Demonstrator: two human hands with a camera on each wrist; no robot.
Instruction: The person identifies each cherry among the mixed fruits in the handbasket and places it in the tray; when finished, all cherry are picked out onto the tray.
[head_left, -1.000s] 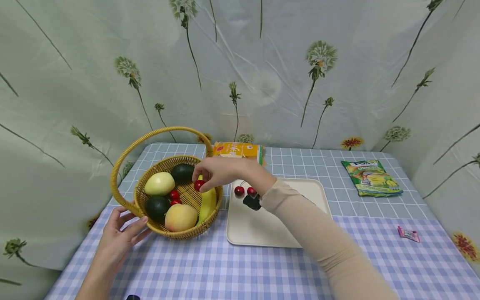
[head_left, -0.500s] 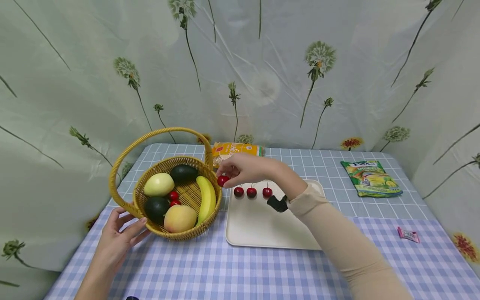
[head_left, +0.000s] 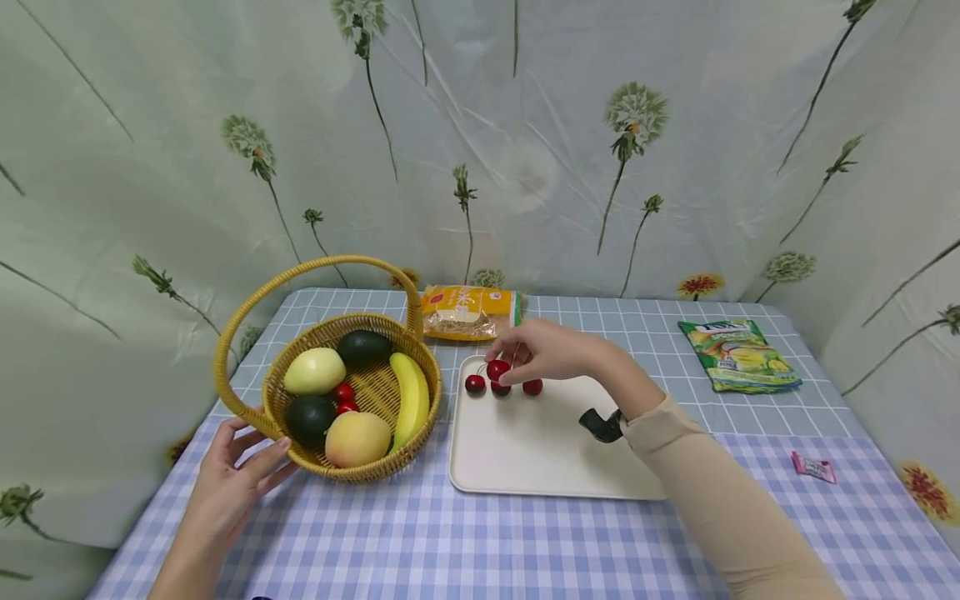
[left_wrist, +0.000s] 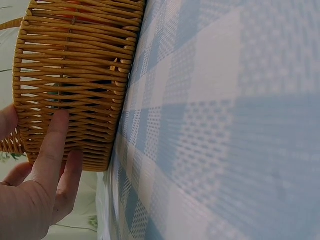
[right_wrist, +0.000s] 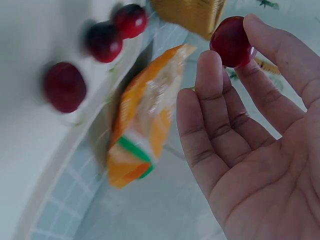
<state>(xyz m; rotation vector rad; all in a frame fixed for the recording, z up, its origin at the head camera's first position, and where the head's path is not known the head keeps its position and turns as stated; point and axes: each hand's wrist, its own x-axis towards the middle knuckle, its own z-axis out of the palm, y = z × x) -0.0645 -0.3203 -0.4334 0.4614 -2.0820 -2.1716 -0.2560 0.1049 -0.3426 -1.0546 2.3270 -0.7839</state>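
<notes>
The right hand pinches a glossy dark red round cherry between thumb and fingertips, over the far left corner of a white rectangular tray; the right wrist view shows it apart from three more dark red cherries, which sit in a row along the tray's far edge. The left hand, fingers spread and fairly straight, touches the outer wall of a yellow-brown woven basket with a tall looped handle, toward the table's left edge.

Just behind the tray's far left corner lies an orange and clear plastic packet with white Chinese characters, 米 among them. Near the far right corner of the cloth-covered table lies a green and yellow glossy packet; its lettering is too blurred to read surely. Nearer, by the right edge, is a small pink wrapped sweet, its print too small to read.

A narrow strip of cloth separates basket and tray; a broad checked stretch runs before the tray's near edge, and another lies between the tray and the sweet.
</notes>
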